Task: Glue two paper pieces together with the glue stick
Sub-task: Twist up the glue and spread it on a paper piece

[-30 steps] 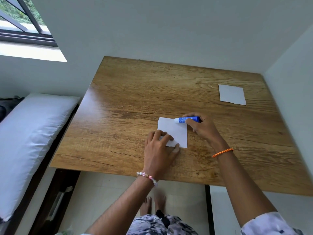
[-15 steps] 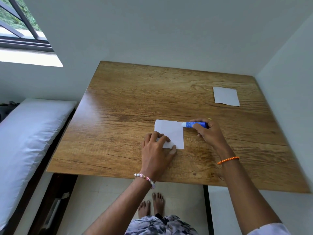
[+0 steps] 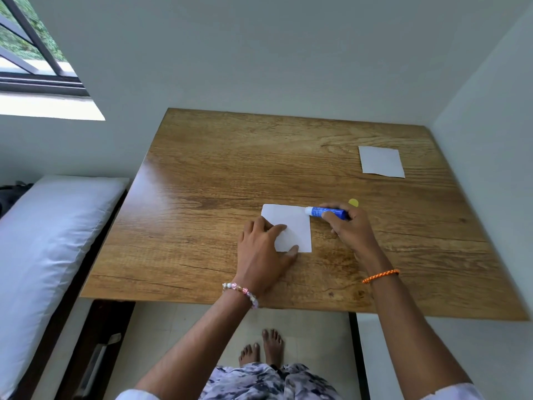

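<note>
- Gluing step: right hand (image 3: 347,226) holds the glue stick (image 3: 327,212) in a closed grip, tip at the top right corner of the near paper (image 3: 291,223); left hand (image 3: 261,249) lies flat, pinning it to the desk (image 3: 230,168)
- Next, likely: fetch the far paper (image 3: 381,161), align, press
- Thin matte sheets; glossy woodgrain; smooth blue tube

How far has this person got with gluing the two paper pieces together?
Done: the glue stick is uncapped; a small yellow object, perhaps its cap, lies behind the right hand. In hand: that hand holds the stick's tip at the near paper's far right corner, while the left hand pins it flat. Left: the second paper lies apart, unjoined, at the table's far right.
</note>
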